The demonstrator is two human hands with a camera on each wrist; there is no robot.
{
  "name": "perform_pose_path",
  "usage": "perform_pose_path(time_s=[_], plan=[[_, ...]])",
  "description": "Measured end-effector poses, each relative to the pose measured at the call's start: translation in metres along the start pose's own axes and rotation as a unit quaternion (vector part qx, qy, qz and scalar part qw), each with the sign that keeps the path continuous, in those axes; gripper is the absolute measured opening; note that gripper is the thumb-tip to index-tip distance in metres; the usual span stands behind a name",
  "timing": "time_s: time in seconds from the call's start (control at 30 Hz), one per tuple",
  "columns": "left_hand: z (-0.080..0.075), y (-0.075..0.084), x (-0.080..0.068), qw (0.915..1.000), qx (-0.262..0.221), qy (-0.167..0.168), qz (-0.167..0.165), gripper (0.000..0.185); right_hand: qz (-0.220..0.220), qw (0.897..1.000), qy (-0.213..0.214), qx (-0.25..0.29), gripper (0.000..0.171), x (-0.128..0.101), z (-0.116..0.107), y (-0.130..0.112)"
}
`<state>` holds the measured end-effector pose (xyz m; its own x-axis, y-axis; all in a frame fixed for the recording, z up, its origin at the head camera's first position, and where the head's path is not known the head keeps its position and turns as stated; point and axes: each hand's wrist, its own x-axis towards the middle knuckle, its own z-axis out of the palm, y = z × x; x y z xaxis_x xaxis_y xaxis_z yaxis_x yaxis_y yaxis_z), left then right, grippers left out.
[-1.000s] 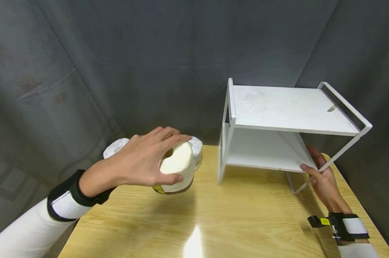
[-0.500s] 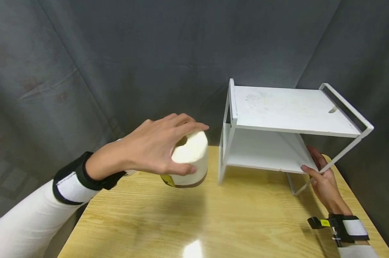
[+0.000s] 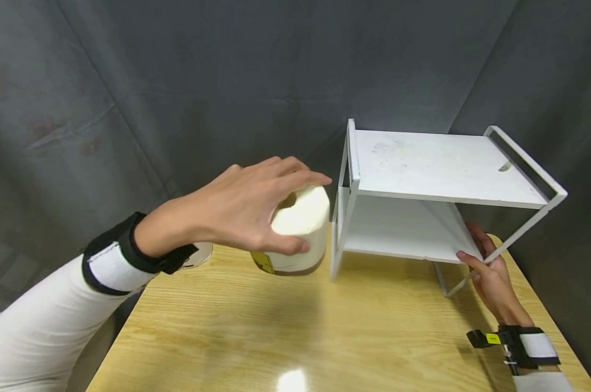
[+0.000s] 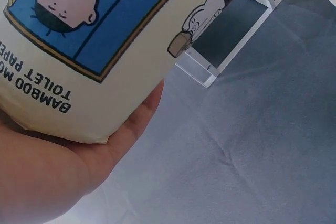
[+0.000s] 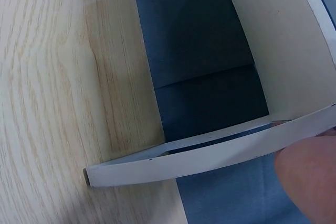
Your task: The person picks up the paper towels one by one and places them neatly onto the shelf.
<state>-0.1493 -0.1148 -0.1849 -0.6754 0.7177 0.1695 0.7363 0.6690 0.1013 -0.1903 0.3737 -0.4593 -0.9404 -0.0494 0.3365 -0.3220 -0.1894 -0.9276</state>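
My left hand (image 3: pixel 241 209) grips a toilet paper roll (image 3: pixel 302 228) in a cream wrapper, thumb on the near side and fingers over the far side. The roll is held above the table, left of a white two-tier shelf rack (image 3: pixel 442 163). Close up in the left wrist view, the wrapper (image 4: pixel 126 98) carries a cartoon print and the words "toilet paper". My right hand (image 3: pixel 493 283) holds the rack at its right side, thumb on the lower shelf's edge. In the right wrist view, a fingertip (image 5: pixel 310 177) lies against the white frame (image 5: pixel 210 163).
Behind my left wrist, part of another pale roll (image 3: pixel 202 255) shows on the wooden table (image 3: pixel 256 337); the rest is hidden. A dark grey cloth (image 3: pixel 256 71) hangs behind the table. Upright posts of the rack stand close to the held roll's right.
My left hand has carried the roll right and upward, toward the rack. The rolls behind have become mostly covered by the hand and forearm. My right hand keeps its place on the rack.
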Motion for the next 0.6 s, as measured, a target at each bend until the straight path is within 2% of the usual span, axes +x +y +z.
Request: perform_pose_path(time_s=[0.37,0.6], plan=[[-0.017,0.006,0.021,0.9999,-0.009,-0.011,0.000,0.084,-0.004,1.000,0.005,0.007,0.072,-0.001,0.000,-0.003],[-0.028,0.010,0.037,0.9998,-0.015,-0.003,0.012,0.082,-0.008,1.000,-0.001,0.014,0.072,-0.003,-0.001,-0.003]])
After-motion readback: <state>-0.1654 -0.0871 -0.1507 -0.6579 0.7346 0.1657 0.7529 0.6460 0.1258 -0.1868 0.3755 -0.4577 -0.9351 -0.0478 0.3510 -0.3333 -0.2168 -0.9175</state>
